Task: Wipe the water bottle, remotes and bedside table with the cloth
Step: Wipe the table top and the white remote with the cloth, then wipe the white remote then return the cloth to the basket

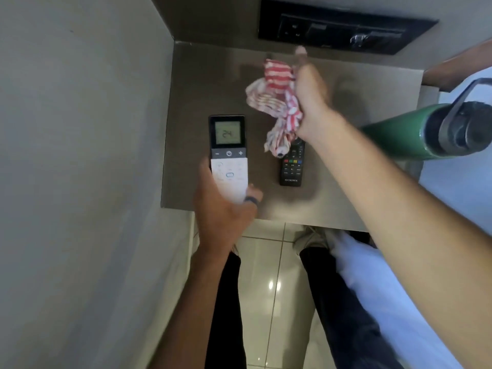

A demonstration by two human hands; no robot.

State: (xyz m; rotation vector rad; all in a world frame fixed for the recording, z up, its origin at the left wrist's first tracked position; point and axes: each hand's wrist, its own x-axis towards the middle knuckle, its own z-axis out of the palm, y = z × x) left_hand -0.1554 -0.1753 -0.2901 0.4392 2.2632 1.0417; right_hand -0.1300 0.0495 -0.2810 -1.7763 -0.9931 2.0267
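Nearest you, your legs (pixel 229 310) stood on the tiled floor (pixel 269 262) by the front edge of the table (pixel 202 83). Your left hand (pixel 226 206) reached in over that edge, fingers curled around the lower end of the white remote (pixel 228 153), thumb along its left side; its screen end pointed away from you and read 24. Just right of it, the black remote (pixel 291 167) lay flat on the table, its far end hidden under the cloth (pixel 271 102). Your right hand (pixel 310 99) was above the middle of the table, fingers closed on the bunched red-and-white cloth, one loose end trailing down onto the black remote. The hand was blurred, so you could not tell whether the cloth touched the tabletop. To the right, the green bottle (pixel 399 137) with its dark lid stood at the table's right edge. Farthest off, a black socket panel (pixel 340 25) sat on the wall behind.
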